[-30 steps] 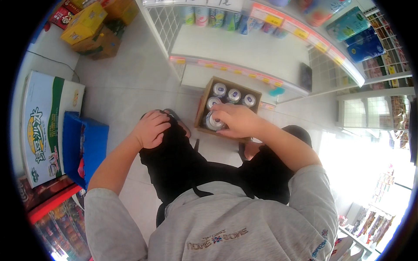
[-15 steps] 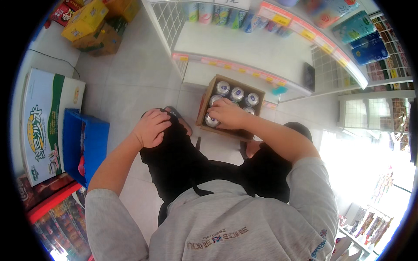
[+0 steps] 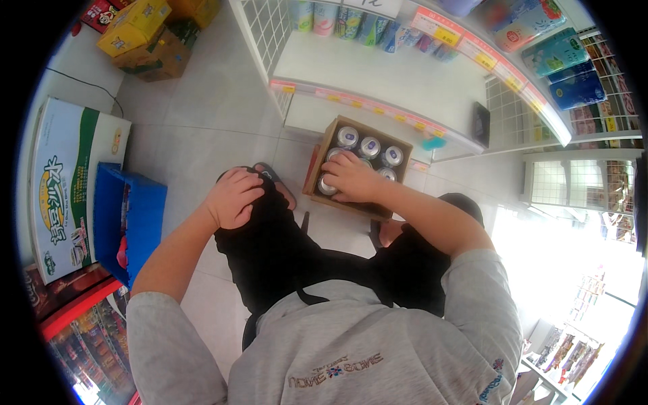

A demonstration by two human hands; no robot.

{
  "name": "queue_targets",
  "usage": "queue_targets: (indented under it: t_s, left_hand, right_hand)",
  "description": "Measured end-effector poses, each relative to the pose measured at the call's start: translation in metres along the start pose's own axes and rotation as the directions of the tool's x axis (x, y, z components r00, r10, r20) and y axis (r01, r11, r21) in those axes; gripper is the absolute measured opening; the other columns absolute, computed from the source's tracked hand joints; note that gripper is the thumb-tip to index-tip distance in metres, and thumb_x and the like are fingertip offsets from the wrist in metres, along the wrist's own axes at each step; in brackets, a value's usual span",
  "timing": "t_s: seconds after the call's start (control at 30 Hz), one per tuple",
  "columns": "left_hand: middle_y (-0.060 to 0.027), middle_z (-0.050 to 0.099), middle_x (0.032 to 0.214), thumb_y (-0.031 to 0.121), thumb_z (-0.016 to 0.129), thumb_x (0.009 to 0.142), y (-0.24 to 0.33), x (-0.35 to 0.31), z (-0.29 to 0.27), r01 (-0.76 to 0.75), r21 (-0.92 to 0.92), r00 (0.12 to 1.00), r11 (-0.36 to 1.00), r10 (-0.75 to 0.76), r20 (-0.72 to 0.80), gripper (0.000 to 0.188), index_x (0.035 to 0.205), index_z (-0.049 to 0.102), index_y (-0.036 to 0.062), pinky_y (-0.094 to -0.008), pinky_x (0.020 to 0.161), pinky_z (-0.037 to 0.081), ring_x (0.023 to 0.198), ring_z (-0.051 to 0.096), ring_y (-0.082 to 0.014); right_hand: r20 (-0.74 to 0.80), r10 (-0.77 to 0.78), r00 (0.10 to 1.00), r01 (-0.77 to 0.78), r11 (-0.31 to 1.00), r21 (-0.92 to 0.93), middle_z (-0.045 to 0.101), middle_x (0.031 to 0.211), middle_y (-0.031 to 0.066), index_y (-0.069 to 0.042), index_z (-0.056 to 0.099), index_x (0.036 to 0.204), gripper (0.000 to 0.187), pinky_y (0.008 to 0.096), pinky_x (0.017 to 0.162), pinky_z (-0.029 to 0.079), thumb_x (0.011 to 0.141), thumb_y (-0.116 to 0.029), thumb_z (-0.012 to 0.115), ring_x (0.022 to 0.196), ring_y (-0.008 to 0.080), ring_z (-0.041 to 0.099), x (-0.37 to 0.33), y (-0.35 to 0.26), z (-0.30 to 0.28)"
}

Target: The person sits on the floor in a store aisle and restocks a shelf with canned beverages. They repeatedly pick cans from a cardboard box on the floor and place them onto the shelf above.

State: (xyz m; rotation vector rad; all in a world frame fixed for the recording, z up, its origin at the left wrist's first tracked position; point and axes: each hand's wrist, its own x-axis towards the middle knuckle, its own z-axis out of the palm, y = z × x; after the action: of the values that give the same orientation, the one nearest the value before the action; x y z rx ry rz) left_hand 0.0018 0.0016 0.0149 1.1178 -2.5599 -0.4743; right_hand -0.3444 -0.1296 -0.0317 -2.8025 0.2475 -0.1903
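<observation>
A small open cardboard box (image 3: 316,163) stands on the floor before me, holding rows of upright silver-topped drink cans (image 3: 370,147). My right hand (image 3: 352,177) reaches into its near left part, with the fingers curled over a drink can (image 3: 327,185). The palm and forearm hide some of the near cans and part of the grip. My left hand (image 3: 234,196) lies on my left knee, fingers stretched out over the black trouser leg (image 3: 260,236), and holds nothing.
Beyond the box stands a white shelf unit (image 3: 378,67) with several coloured cans at its back. A dark slab-shaped object (image 3: 480,124) stands at the shelf's right end. To the left are a blue bin (image 3: 145,219), a white carton (image 3: 57,196) and stacked yellow cartons (image 3: 135,27).
The view has shifted slightly. My right hand stays over the same near left cans, and my left hand remains on the knee.
</observation>
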Motion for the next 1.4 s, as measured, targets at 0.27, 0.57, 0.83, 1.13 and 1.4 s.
queue_targets:
  t_s: [0.27,0.57,0.83,1.13,1.4]
  left_hand:
    - [-0.0172,0.060,0.124,0.020,0.058,0.065,-0.001,-0.004,0.002,0.021,0.005,0.999,1.000,-0.021,0.038,0.047,0.109,0.064,0.0043,-0.0549,0.107,0.039,0.118,0.054,-0.0377]
    - [-0.0165,0.060,0.125,0.019,0.058,0.066,-0.001,-0.001,0.001,0.014,0.006,0.998,1.000,-0.015,0.057,0.046,0.109,0.064,0.0048,-0.0544,0.108,0.039,0.117,0.054,-0.0377]
    - [-0.0168,0.060,0.124,0.019,0.058,0.065,-0.004,0.002,0.003,0.005,0.005,0.999,1.000,-0.006,0.052,0.047,0.110,0.064,0.0047,-0.0548,0.108,0.039,0.116,0.054,-0.0381]
    - [-0.0176,0.060,0.123,0.020,0.057,0.065,-0.004,0.000,0.004,0.014,-0.014,0.999,1.000,-0.014,0.040,0.047,0.109,0.063,0.0042,-0.0554,0.107,0.039,0.115,0.054,-0.0386]
    - [-0.0180,0.060,0.121,0.020,0.057,0.065,-0.006,0.004,0.005,-0.013,-0.019,0.999,1.000,0.013,0.035,0.046,0.107,0.063,0.0033,-0.0552,0.105,0.039,0.114,0.054,-0.0385]
  right_hand:
    - [-0.446,0.309,0.840,-0.366,0.930,-0.046,0.062,0.125,0.0131,-0.006,0.063,0.111,0.039,0.0483,0.108,0.041,0.082,-0.030,0.075,0.122,0.0353,0.052,0.011,0.079,-0.049]
    - [-0.533,0.706,0.466,-0.810,0.583,0.064,0.056,0.139,0.0195,-0.011,0.061,0.131,0.058,0.0491,0.110,0.040,0.086,-0.045,0.072,0.133,0.0385,0.049,0.037,0.220,-0.161]
    - [-0.615,0.668,0.418,-0.860,0.509,-0.031,0.061,0.135,0.0139,-0.017,0.062,0.132,0.055,0.0469,0.104,0.046,0.089,-0.051,0.064,0.126,0.0345,0.056,0.030,0.250,-0.152]
    - [-0.616,0.713,0.336,-0.695,0.629,0.349,0.065,0.102,0.0107,-0.008,0.050,0.121,0.057,0.0369,0.075,0.055,0.079,-0.027,0.083,0.088,0.0245,0.067,-0.027,0.147,-0.158]
    - [-0.538,0.442,0.718,-0.332,0.896,0.293,0.060,0.124,0.0141,-0.005,0.046,0.126,0.072,0.0332,0.076,0.055,0.070,-0.012,0.090,0.096,0.0218,0.065,-0.107,-0.006,-0.150]
